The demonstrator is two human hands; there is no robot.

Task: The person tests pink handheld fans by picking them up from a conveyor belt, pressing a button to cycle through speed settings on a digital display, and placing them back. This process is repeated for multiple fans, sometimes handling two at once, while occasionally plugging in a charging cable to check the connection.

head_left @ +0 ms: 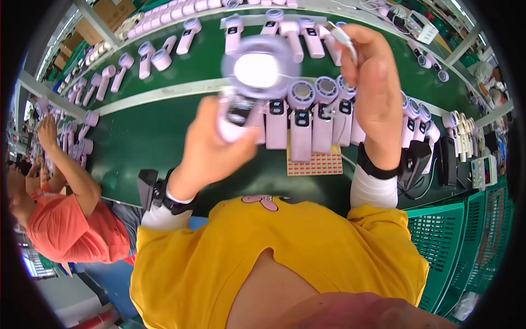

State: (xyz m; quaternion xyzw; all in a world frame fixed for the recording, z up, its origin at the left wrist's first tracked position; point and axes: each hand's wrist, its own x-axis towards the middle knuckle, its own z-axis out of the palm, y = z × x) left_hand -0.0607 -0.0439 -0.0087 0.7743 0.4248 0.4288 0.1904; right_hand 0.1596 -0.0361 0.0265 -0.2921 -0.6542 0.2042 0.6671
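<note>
Head view: left hand (211, 145) fingers grip a fan (249, 82) upright by its handle; right hand (375, 82) pinches a cable plug (341, 37), just right of it.

One pink handheld fan (249, 93) is held up, motion-blurred, and one white cable plug (342, 37) is pinched above the green table (148, 137). Roughly seven fans are counted in the near row (312, 118) below the hands, though the many more lying across the far table are too small to count exactly. One red-dotted sticker sheet (315, 163), one co-worker in an orange shirt (71, 225) and two green crates (460, 247) are also seen.
</note>
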